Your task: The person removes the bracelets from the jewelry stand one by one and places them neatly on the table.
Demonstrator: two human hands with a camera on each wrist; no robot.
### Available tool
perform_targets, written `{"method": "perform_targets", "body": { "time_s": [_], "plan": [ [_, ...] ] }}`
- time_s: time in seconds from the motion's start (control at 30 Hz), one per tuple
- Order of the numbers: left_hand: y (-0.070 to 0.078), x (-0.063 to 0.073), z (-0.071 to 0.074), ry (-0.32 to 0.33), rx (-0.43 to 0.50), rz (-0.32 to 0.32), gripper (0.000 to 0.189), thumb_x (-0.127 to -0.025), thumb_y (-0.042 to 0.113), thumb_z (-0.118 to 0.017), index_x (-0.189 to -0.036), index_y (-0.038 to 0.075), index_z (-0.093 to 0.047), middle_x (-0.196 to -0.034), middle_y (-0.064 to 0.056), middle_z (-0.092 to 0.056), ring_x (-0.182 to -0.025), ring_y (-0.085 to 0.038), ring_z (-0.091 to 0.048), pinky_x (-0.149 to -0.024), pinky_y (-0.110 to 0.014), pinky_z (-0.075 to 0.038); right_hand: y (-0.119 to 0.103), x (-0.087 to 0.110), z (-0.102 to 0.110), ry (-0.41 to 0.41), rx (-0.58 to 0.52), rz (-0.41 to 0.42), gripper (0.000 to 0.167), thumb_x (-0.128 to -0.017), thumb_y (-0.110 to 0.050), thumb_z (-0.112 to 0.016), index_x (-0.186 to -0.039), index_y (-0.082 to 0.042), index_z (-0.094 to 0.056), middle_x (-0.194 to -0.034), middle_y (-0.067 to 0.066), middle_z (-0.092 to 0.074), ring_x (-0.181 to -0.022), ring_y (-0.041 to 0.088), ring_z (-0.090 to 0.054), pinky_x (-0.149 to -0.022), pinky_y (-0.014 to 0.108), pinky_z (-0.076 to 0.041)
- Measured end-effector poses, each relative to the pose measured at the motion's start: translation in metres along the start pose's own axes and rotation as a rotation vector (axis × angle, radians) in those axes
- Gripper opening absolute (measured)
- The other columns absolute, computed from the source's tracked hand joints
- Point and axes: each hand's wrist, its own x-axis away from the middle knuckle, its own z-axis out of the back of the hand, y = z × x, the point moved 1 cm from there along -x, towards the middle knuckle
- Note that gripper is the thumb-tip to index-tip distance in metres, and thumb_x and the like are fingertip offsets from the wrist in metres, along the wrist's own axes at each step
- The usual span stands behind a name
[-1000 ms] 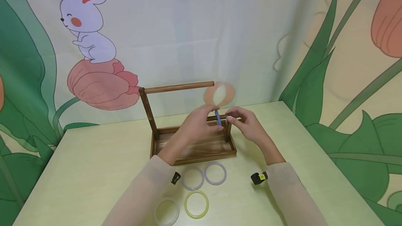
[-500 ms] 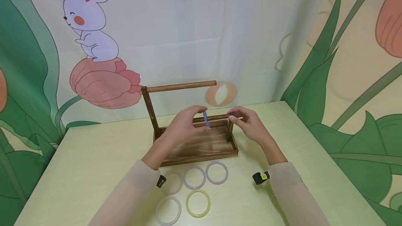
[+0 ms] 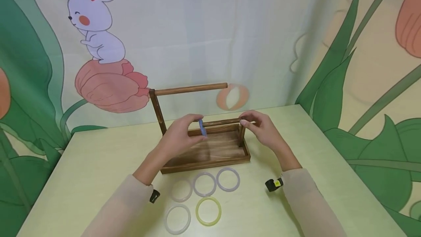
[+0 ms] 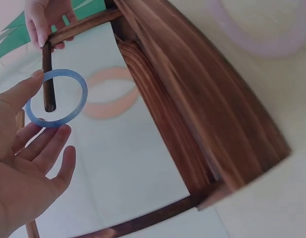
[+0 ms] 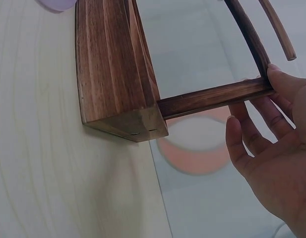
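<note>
My left hand (image 3: 179, 134) pinches a blue bangle (image 3: 202, 128) between thumb and fingers. The bangle stands upright at the free left end of the lower bar (image 3: 220, 122) of a dark wooden display stand (image 3: 205, 165). Through the ring in the left wrist view, that bar's end (image 4: 50, 105) shows; whether it pokes inside or sits just behind, I cannot tell. My right hand (image 3: 263, 131) grips the top of the short upright (image 5: 212, 100), where the lower bar joins it. Thumb and fingertips lie around that corner.
Several bangles lie flat before the stand, among them a yellow one (image 3: 208, 225), a lilac one (image 3: 228, 191) and a whitish one (image 3: 178, 233). A tall post (image 3: 158, 112) carries an upper bar (image 3: 190, 89) above the left hand. Behind the table (image 3: 98, 171) hangs a printed curtain (image 3: 184, 46).
My left hand has slid the blue bangle leftward along the lower bar to its free end. More of the bar shows now. The right hand keeps its grip on the corner.
</note>
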Motion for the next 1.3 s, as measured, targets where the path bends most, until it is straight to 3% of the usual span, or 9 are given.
{"method": "perform_targets", "body": {
  "time_s": [0.33, 0.63, 0.77, 0.97, 1.3],
  "plan": [
    [-0.018, 0.017, 0.001, -0.036, 0.070, 0.064, 0.066, -0.089, 0.027, -0.089, -0.145, 0.006, -0.061, -0.140, -0.008, -0.067, -0.134, -0.028, -0.060, -0.113, -0.048, -0.048, 0.002, -0.002, 0.000, -0.010, -0.006, 0.011, 0.022, -0.107, -0.021, -0.067, -0.124, -0.007, -0.070, -0.113, 0.014, -0.073, -0.104, 0.025, -0.066, -0.086, 0.029, -0.055],
    [-0.022, 0.036, -0.006, -0.099, 0.086, 0.053, 0.062, -0.090, 0.027, -0.089, -0.143, 0.009, -0.062, -0.138, -0.006, -0.068, -0.128, -0.027, -0.064, -0.107, -0.047, -0.052, -0.002, -0.002, 0.000, -0.010, -0.005, 0.001, 0.023, -0.107, -0.023, -0.067, -0.124, -0.007, -0.070, -0.113, 0.014, -0.072, -0.105, 0.026, -0.066, -0.087, 0.029, -0.055],
    [-0.015, 0.046, -0.009, -0.126, 0.105, 0.042, 0.063, -0.089, 0.026, -0.090, -0.142, 0.009, -0.063, -0.137, -0.006, -0.068, -0.126, -0.029, -0.064, -0.106, -0.048, -0.053, -0.002, -0.001, 0.001, -0.009, -0.003, -0.002, 0.023, -0.107, -0.022, -0.067, -0.124, -0.006, -0.070, -0.114, 0.012, -0.073, -0.105, 0.025, -0.066, -0.088, 0.030, -0.055],
    [0.001, 0.059, -0.020, -0.161, 0.092, -0.062, 0.063, -0.086, 0.027, -0.092, -0.138, 0.006, -0.064, -0.137, -0.009, -0.069, -0.127, -0.027, -0.065, -0.103, -0.047, -0.055, 0.000, 0.000, 0.002, -0.004, 0.004, -0.002, 0.023, -0.107, -0.021, -0.067, -0.124, -0.007, -0.070, -0.114, 0.012, -0.073, -0.105, 0.022, -0.066, -0.088, 0.029, -0.055],
    [0.029, 0.076, -0.056, -0.306, 0.144, -0.100, 0.065, -0.087, 0.029, -0.091, -0.140, 0.006, -0.063, -0.138, -0.005, -0.068, -0.130, -0.023, -0.063, -0.111, -0.042, -0.050, -0.001, -0.001, 0.000, -0.012, -0.007, 0.004, 0.023, -0.107, -0.020, -0.067, -0.125, -0.006, -0.070, -0.115, 0.014, -0.073, -0.106, 0.022, -0.066, -0.088, 0.029, -0.055]
  ]
}}
